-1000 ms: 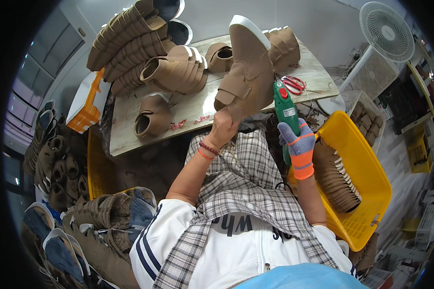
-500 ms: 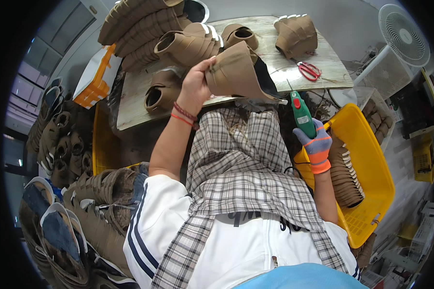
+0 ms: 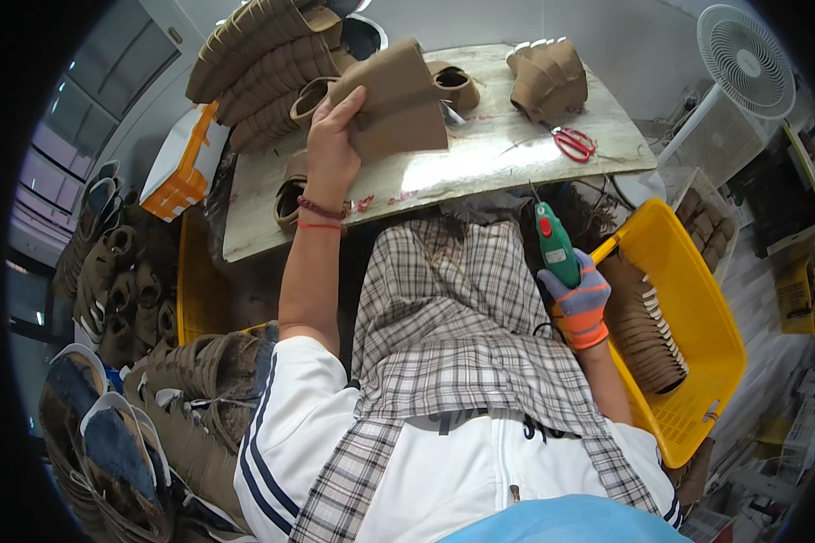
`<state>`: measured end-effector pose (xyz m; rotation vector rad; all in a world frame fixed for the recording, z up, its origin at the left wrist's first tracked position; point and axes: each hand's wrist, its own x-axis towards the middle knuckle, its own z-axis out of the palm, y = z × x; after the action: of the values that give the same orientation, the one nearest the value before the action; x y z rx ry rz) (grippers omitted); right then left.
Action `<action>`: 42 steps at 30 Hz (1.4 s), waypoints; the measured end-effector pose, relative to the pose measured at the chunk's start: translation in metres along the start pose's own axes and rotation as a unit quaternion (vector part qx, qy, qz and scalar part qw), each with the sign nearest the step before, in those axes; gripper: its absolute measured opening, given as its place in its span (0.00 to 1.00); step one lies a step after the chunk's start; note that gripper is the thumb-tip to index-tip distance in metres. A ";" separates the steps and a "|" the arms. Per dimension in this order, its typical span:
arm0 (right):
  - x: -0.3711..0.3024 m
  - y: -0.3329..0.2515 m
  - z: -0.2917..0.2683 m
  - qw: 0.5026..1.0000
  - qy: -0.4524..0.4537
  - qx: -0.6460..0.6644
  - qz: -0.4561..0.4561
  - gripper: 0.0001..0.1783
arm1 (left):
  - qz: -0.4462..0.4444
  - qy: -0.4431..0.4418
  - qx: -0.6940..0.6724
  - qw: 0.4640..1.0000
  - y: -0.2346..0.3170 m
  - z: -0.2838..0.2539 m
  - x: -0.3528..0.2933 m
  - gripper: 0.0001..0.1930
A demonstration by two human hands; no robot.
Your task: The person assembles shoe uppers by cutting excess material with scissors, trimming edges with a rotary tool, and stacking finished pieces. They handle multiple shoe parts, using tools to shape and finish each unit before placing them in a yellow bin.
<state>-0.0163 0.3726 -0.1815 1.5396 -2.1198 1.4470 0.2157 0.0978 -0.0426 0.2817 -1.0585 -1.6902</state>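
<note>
My bare left hand (image 3: 333, 149) grips a brown boot upper (image 3: 397, 104) by its edge and holds it up over the work table (image 3: 507, 158). The upper's flat brown face with a darker band across it is turned toward me. In a grey and orange glove, my right hand (image 3: 583, 299) is wrapped round a green handheld electric tool (image 3: 557, 249) with a red button. The tool's thin metal tip points up, just off the table's near edge and apart from the upper. Red-handled scissors (image 3: 573, 145) lie on the table at the right.
Stacked brown uppers (image 3: 276, 77) rise at the table's far left, and a smaller nested stack (image 3: 549, 80) stands far right. A yellow basket (image 3: 697, 335) holding uppers is at my right. More boot pieces (image 3: 186, 380) pile at my left. A white fan (image 3: 747, 63) stands beyond the table.
My left hand has raised the upper and moved it left and away from me, turning its flat face toward me. The right hand with the tool has dropped slightly nearer and left.
</note>
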 end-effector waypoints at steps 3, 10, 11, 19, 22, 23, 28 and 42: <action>0.000 0.009 0.002 0.999 -0.011 0.003 0.047 0.29 | 0.186 -0.061 0.555 0.808 -0.026 0.002 0.063 0.08; 0.007 0.030 0.016 0.992 -0.037 0.018 0.116 0.30 | 0.115 0.045 0.852 0.508 -0.166 -0.035 0.217 0.15; 0.008 0.033 0.015 0.989 -0.041 0.037 0.135 0.30 | 0.085 0.043 0.845 0.526 -0.164 -0.021 0.216 0.19; 0.021 0.072 0.018 0.962 -0.046 0.070 0.259 0.31 | 0.195 0.132 0.397 0.887 -0.311 0.007 0.165 0.12; 0.029 0.080 0.024 0.957 -0.039 0.087 0.275 0.31 | -0.263 0.121 0.015 0.957 -0.359 0.004 0.192 0.17; 0.030 0.082 0.025 0.956 -0.029 0.087 0.278 0.30 | -0.277 0.129 -0.042 0.951 -0.352 0.037 0.197 0.18; 0.029 0.090 0.038 0.945 -0.030 0.116 0.304 0.29 | -0.249 0.106 -0.088 0.959 -0.333 0.053 0.212 0.20; 0.072 0.015 0.051 0.970 -0.018 0.159 0.184 0.25 | 0.027 -0.023 0.035 0.999 -0.178 0.009 0.012 0.13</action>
<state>-0.0414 0.2874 -0.1739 1.3148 -2.3822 1.9786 0.0887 0.0980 -0.1687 0.2576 -1.1515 -1.6195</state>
